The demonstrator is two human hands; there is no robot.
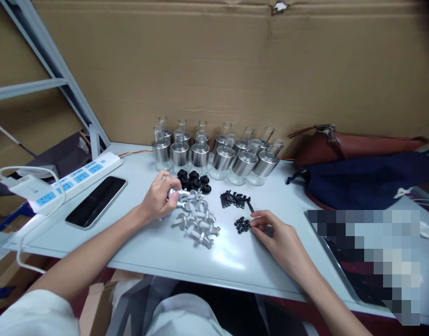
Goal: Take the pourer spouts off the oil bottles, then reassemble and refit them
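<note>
My left hand (161, 197) is closed on a silver pour spout part (179, 192) at the left edge of a pile of similar silver spout parts (199, 224). My right hand (275, 235) pinches a thin black strip (250, 206), its fingertips beside a small heap of black rings (241, 225). Just beyond that heap lies a bunch of short black strips (232, 199). Several round black stoppers (194, 183) stand behind the silver parts, close to my left fingers.
Several glass bottles with metal sleeves (200, 156) stand in rows at the back, before a cardboard wall (186, 60). On the left are a phone (96, 201) and a power strip (79, 178). A navy cloth bag (368, 179) and a brown bag (361, 147) lie right.
</note>
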